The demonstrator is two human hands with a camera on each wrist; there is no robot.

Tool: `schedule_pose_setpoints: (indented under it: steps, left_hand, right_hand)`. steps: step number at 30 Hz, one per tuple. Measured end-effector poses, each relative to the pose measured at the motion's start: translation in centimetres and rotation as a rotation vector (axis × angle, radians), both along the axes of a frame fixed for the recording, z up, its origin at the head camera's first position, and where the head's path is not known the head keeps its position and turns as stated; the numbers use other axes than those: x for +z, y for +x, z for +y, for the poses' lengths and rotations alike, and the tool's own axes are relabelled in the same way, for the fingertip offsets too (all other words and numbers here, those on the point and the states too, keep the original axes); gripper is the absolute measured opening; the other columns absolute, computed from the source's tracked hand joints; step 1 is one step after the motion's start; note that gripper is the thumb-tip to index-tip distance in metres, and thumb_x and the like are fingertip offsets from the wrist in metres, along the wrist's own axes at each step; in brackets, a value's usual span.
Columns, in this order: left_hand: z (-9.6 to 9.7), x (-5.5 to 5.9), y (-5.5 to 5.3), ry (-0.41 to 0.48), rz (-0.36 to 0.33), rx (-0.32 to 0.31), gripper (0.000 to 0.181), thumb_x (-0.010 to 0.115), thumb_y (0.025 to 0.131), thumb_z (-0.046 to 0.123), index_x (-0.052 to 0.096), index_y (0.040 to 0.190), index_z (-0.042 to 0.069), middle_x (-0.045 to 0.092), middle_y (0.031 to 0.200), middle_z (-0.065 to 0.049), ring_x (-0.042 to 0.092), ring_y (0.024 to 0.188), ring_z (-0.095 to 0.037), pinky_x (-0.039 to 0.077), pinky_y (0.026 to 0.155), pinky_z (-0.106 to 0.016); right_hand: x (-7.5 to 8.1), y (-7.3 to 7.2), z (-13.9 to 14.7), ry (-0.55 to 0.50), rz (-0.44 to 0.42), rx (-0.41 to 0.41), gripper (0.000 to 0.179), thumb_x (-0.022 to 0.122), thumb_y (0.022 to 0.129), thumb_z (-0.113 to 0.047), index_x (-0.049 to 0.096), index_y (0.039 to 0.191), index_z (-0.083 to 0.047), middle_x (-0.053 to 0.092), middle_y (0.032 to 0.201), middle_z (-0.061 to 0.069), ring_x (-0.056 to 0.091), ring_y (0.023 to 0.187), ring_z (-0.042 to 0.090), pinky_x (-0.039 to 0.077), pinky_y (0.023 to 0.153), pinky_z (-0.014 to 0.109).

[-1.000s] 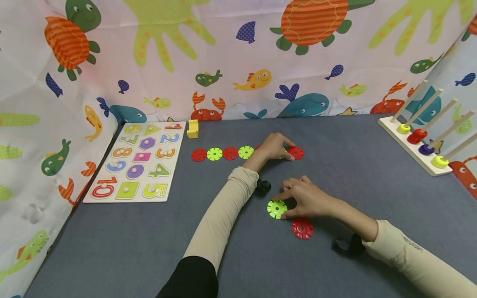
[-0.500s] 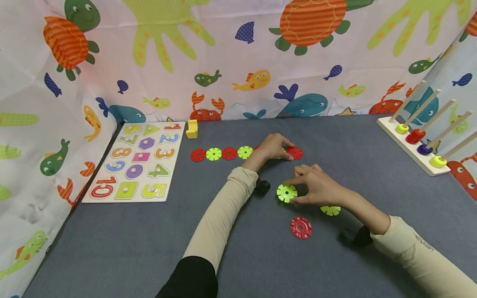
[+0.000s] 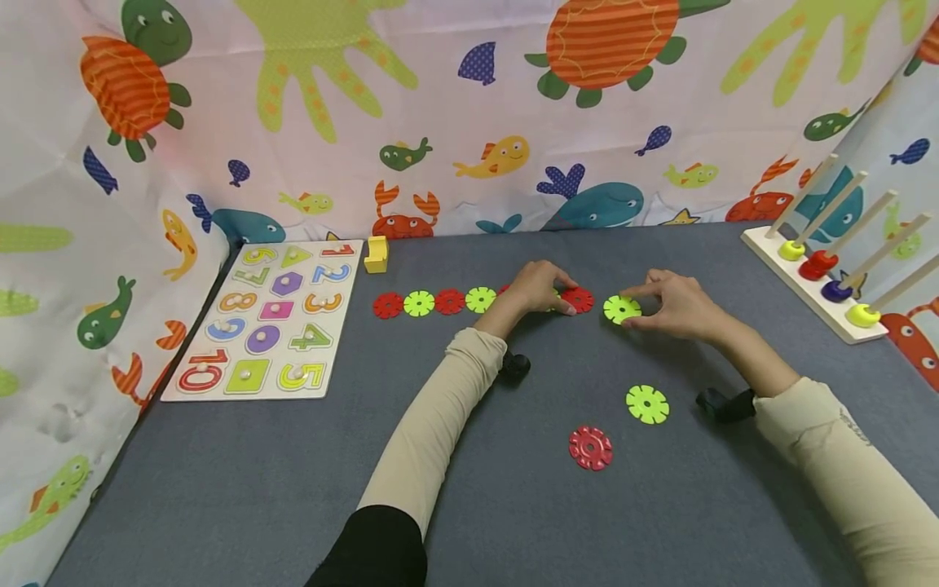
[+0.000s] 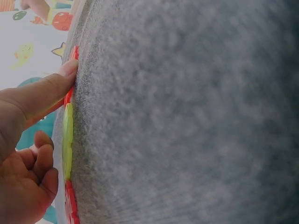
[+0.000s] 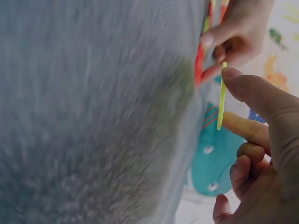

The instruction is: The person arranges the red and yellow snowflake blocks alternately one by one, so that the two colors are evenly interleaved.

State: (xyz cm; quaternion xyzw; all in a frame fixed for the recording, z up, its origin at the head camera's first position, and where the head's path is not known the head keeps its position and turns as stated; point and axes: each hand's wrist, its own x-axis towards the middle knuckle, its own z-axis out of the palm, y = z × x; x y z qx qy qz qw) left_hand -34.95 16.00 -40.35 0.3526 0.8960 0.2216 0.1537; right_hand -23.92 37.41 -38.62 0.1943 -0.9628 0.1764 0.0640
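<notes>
My left hand (image 3: pixel 538 289) holds the end red notched disc (image 3: pixel 579 300) of a row between thumb and forefinger. The row lies flat, with a red disc (image 3: pixel 388 306) at its left end and green and red discs alternating; my hand partly hides some. To the right of the row, my right hand (image 3: pixel 678 306) pinches a green notched disc (image 3: pixel 619 309) by its edges. In the right wrist view that green disc (image 5: pixel 221 100) is raised off the cloth, apart from the row. Closer to me lie a loose green disc (image 3: pixel 647 404) and a loose red disc (image 3: pixel 590 447).
A number puzzle board (image 3: pixel 264 322) lies at the left, with a small yellow block (image 3: pixel 376 254) by its far corner. A wooden peg stand (image 3: pixel 814 285) with coloured rings is at the right. A patterned curtain (image 3: pixel 440 106) closes off the back of the grey cloth (image 3: pixel 330 489).
My right hand has carried the green disc away from me and rightward, to beside the row's end. The loose green disc has come into full view. My left hand stays put.
</notes>
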Motion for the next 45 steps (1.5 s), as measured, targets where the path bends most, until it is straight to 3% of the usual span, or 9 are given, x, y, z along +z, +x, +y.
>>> schedule_pose_setpoints:
  steps: [8, 13, 18, 25, 30, 35, 41, 45]
  left_hand:
    - [0.0, 0.3, 0.0, -0.012, 0.0, -0.001, 0.046, 0.076, 0.074, 0.032, 0.065, 0.118, 0.023, 0.057, 0.129, 0.002, 0.044, 0.125, -0.018, 0.031, 0.106, -0.03]
    - [0.4, 0.5, 0.3, -0.029, 0.045, -0.022, 0.046, 0.076, 0.075, 0.034, 0.065, 0.117, 0.022, 0.058, 0.126, 0.002, 0.048, 0.121, -0.018, 0.035, 0.102, -0.03]
    - [1.4, 0.7, 1.0, -0.072, 0.112, -0.04, 0.051, 0.074, 0.074, 0.041, 0.063, 0.12, 0.022, 0.057, 0.127, 0.001, 0.049, 0.118, -0.018, 0.039, 0.098, -0.03]
    - [3.4, 0.3, 1.8, -0.112, 0.152, -0.009, 0.058, 0.072, 0.074, 0.048, 0.058, 0.126, 0.026, 0.054, 0.13, 0.001, 0.047, 0.117, -0.018, 0.039, 0.096, -0.032]
    - [4.5, 0.1, 2.1, -0.122, 0.187, 0.015, 0.056, 0.072, 0.072, 0.05, 0.06, 0.123, 0.029, 0.057, 0.123, 0.004, 0.049, 0.107, -0.016, 0.04, 0.088, -0.029]
    - [5.2, -0.1, 2.2, -0.128, 0.223, 0.005, 0.052, 0.072, 0.072, 0.052, 0.063, 0.119, 0.032, 0.059, 0.118, 0.006, 0.05, 0.101, -0.014, 0.04, 0.085, -0.027]
    - [5.5, -0.2, 2.3, -0.115, 0.209, 0.003, 0.048, 0.073, 0.072, 0.049, 0.065, 0.116, 0.031, 0.06, 0.117, 0.006, 0.05, 0.101, -0.014, 0.04, 0.085, -0.027]
    - [5.5, -0.3, 2.3, -0.105, 0.197, 0.018, 0.047, 0.073, 0.073, 0.048, 0.065, 0.116, 0.031, 0.059, 0.119, 0.006, 0.05, 0.105, -0.014, 0.04, 0.088, -0.027]
  right_hand:
    - [-1.1, -2.4, 0.7, 0.026, -0.142, -0.107, 0.044, 0.076, 0.075, -0.029, 0.067, 0.113, -0.009, 0.045, 0.076, 0.007, 0.033, 0.065, 0.016, 0.02, 0.057, 0.029]
    - [-1.5, -3.2, 0.6, 0.042, -0.177, -0.112, 0.046, 0.074, 0.075, -0.033, 0.067, 0.113, -0.009, 0.051, 0.08, 0.007, 0.036, 0.065, 0.017, 0.02, 0.057, 0.031]
    - [-1.7, -3.5, 0.5, 0.041, -0.203, -0.123, 0.048, 0.074, 0.075, -0.035, 0.066, 0.115, -0.009, 0.05, 0.078, 0.007, 0.036, 0.064, 0.018, 0.019, 0.058, 0.031]
    - [-1.5, -2.7, 0.7, -0.015, -0.206, -0.12, 0.054, 0.074, 0.076, -0.034, 0.062, 0.12, -0.006, 0.048, 0.077, 0.008, 0.035, 0.065, 0.018, 0.02, 0.059, 0.031]
    - [-0.9, -1.0, 1.2, -0.065, -0.183, -0.101, 0.053, 0.075, 0.076, -0.03, 0.062, 0.119, -0.004, 0.042, 0.07, 0.007, 0.033, 0.061, 0.015, 0.027, 0.055, 0.028]
    - [0.0, 2.4, 0.9, -0.112, -0.252, -0.066, 0.053, 0.076, 0.075, -0.029, 0.062, 0.12, -0.005, 0.039, 0.07, 0.005, 0.034, 0.061, 0.012, 0.03, 0.054, 0.025]
    - [-0.7, 7.4, -1.4, -0.158, -0.207, 0.145, 0.049, 0.076, 0.073, -0.031, 0.065, 0.116, -0.01, 0.041, 0.071, 0.0, 0.035, 0.063, 0.006, 0.03, 0.055, 0.019]
    - [-1.1, 9.4, -3.9, -0.144, -0.149, 0.281, 0.051, 0.078, 0.069, -0.035, 0.067, 0.114, -0.013, 0.043, 0.071, -0.004, 0.031, 0.064, 0.002, 0.026, 0.057, 0.017]
